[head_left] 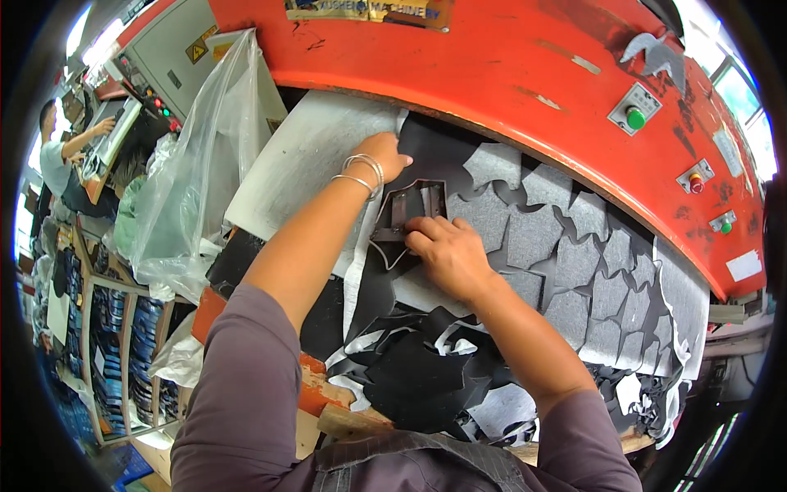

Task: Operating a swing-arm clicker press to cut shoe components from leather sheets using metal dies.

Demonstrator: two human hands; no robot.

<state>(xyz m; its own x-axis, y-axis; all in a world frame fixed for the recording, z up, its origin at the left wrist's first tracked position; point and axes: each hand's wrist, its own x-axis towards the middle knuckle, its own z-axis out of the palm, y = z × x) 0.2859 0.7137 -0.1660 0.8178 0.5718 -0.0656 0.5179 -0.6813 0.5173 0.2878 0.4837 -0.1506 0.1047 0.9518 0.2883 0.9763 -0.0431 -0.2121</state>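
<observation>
My right hand [449, 256] grips the lower side of a dark metal cutting die [410, 215], a thin shaped outline with crossbars. The die sits on a black sheet [430, 148] spread over the work surface. Beyond the die, my left hand [382, 162], with bangles at the wrist, is at the sheet's left edge. Its fingers are curled and partly hidden, with the thumb sticking out to the right; whether they pinch the sheet does not show. Right of the die, cut-out shapes [533, 234] with grey faces lie close together in rows within the black material.
A red machine beam [492, 74] spans the far side, bearing a green button [635, 119] and a red knob [696, 184]. A pale board [303, 156] lies left. Black scraps [418, 373] are heaped nearest me. Clear plastic [201, 164] hangs left; another person [57, 156] works beyond.
</observation>
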